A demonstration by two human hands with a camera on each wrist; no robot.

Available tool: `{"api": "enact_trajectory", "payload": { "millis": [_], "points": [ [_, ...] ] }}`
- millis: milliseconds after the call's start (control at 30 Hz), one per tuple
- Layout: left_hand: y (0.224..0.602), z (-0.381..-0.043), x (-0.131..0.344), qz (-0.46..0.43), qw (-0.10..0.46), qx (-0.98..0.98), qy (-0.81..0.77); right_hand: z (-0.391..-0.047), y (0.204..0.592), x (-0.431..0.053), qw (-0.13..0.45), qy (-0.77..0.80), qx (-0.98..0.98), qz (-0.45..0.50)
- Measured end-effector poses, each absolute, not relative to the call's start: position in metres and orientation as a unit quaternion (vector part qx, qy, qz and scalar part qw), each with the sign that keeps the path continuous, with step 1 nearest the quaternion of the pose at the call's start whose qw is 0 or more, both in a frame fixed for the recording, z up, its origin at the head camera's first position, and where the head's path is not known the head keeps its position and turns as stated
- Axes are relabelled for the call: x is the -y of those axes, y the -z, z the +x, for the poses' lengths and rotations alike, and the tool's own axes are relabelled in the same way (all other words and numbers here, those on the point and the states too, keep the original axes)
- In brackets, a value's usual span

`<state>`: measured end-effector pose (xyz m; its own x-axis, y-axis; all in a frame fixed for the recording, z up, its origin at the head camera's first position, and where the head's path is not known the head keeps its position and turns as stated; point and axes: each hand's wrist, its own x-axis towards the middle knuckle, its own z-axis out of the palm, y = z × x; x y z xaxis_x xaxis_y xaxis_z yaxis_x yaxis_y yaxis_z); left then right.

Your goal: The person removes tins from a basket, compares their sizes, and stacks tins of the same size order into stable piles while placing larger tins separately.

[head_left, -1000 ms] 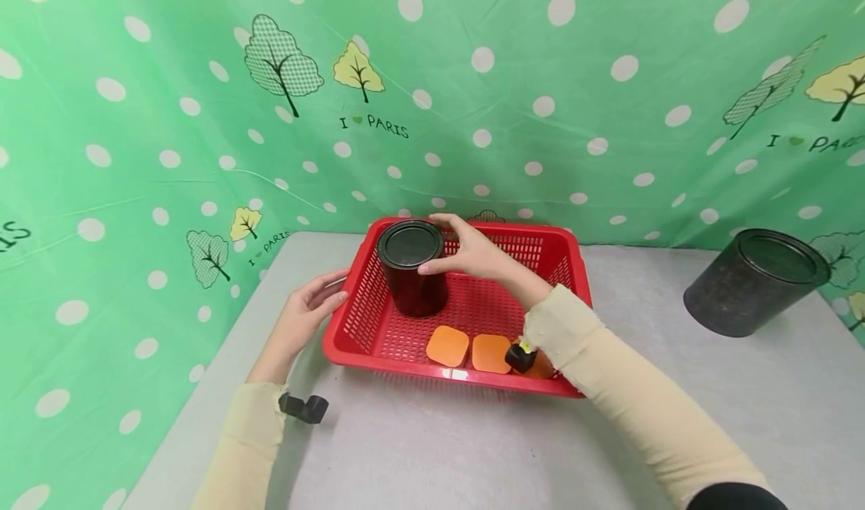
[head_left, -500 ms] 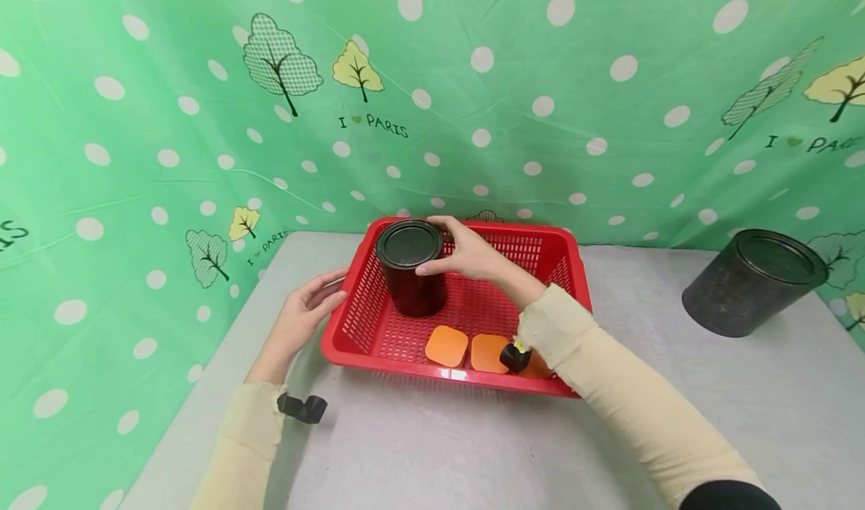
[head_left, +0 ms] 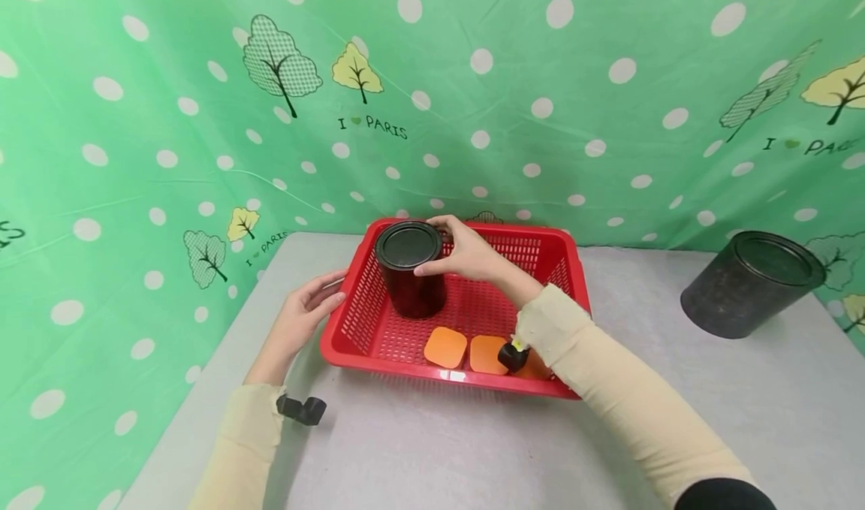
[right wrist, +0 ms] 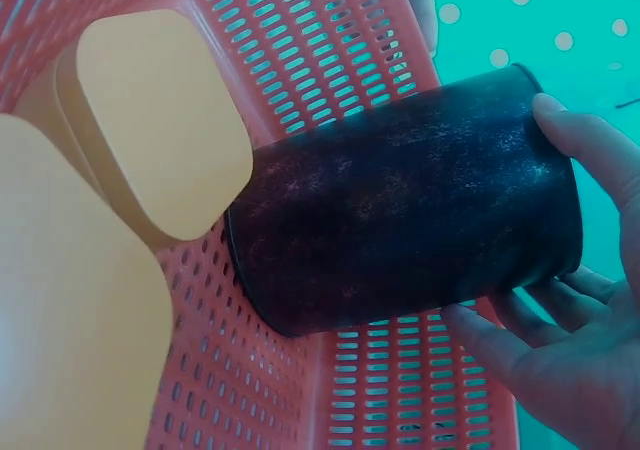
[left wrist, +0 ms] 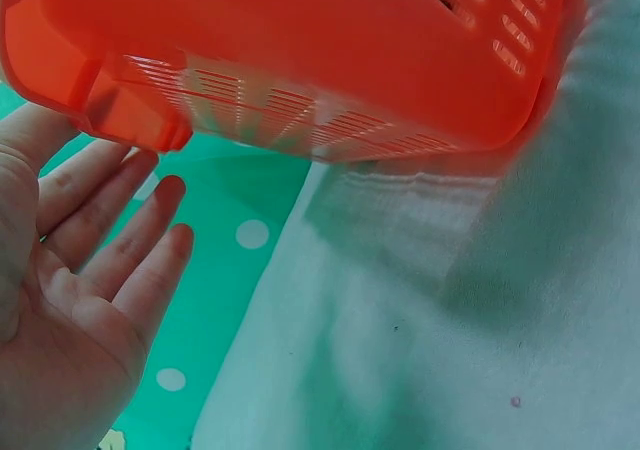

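Note:
A black cylindrical can with a ridged lid stands upright in the left part of a red plastic basket. My right hand grips it near the top, thumb on the near side and fingers round the far side; the right wrist view shows the can between thumb and fingers. At the basket's left rim is my left hand, fingers extended against the outer edge. Along the front wall inside lie orange rounded-square boxes, partly hidden by the right sleeve; the right wrist view shows these boxes beside the can.
A second, larger black can stands on the grey table to the right of the basket. Behind the table hangs a green dotted cloth, which also runs along the left side.
Both hands, the can and the basket hold their places, apart from a very slight shift of the whole view. The right forearm has edged slightly left.

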<state>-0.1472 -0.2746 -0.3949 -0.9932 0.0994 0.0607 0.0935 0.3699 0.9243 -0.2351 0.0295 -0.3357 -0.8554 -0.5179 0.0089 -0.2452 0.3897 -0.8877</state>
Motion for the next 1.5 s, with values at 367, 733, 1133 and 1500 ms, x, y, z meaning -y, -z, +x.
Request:
{"api": "enact_trajectory", "payload": {
  "millis": [367,733,1133,1500],
  "points": [
    [0.396,-0.147,0.275,0.054,0.002,-0.829,-0.556,-0.235,0.335,-0.029,0.134,0.486,-0.828,-0.246],
    [0.392,-0.145,0.272,0.058,-0.004,-0.825,-0.563,-0.233,0.327,-0.039,0.125,0.488,-0.831,-0.236],
    [0.394,-0.145,0.271,0.056,0.001,-0.827,-0.559,-0.22,0.3,-0.068,0.114,0.524,-0.816,-0.216],
    [0.392,-0.143,0.272,0.05,0.008,-0.832,-0.553,-0.189,0.261,-0.114,0.079,0.568,-0.8,-0.175]
  ]
}}
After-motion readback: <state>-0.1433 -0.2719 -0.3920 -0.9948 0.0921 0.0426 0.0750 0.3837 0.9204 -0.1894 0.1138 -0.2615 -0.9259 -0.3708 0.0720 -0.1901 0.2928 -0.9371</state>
